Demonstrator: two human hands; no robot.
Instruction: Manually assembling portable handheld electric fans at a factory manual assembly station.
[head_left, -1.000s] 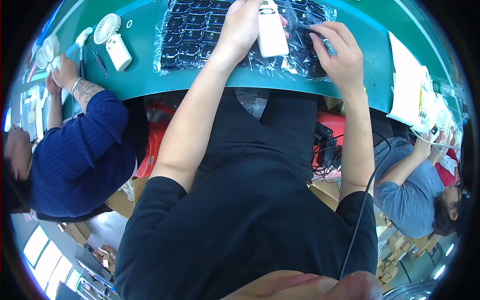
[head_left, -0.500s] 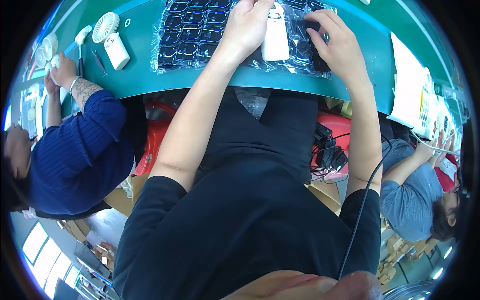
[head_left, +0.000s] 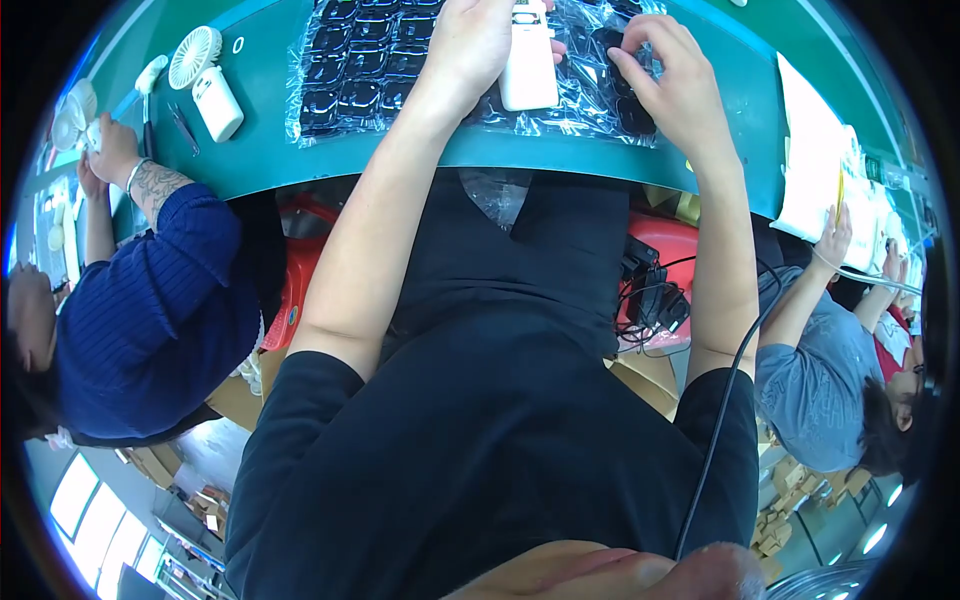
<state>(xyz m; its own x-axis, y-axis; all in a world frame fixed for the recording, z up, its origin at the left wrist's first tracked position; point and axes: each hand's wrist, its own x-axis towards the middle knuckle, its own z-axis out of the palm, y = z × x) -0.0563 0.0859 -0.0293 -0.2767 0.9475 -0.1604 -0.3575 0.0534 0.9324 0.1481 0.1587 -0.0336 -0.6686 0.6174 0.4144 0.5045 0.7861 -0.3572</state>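
Observation:
My left hand [head_left: 472, 50] is closed around a white fan handle [head_left: 530, 72], whose upper end runs out of the picture. Its lower end points toward me, over a clear plastic blister tray [head_left: 297, 100] with rows of glossy black parts [head_left: 365, 62]. At the tray's right side, my right hand [head_left: 672, 75] pinches a black part [head_left: 606, 42] between thumb and fingers. Another dark part [head_left: 632, 112] lies just below those fingertips. The exact shape of the pinched part is partly hidden.
Left of the tray lie a white handheld fan [head_left: 217, 105], a small white ring [head_left: 238, 45], tweezers [head_left: 183, 130] and a white-headed tool [head_left: 150, 75]. A person in blue [head_left: 150, 310] works at left, another in grey [head_left: 815, 375] at right, beside white sheets [head_left: 805, 150].
The white fan handle and my left hand have shifted slightly left. My right fingers have closed together on a black part. The person at right has raised a hand.

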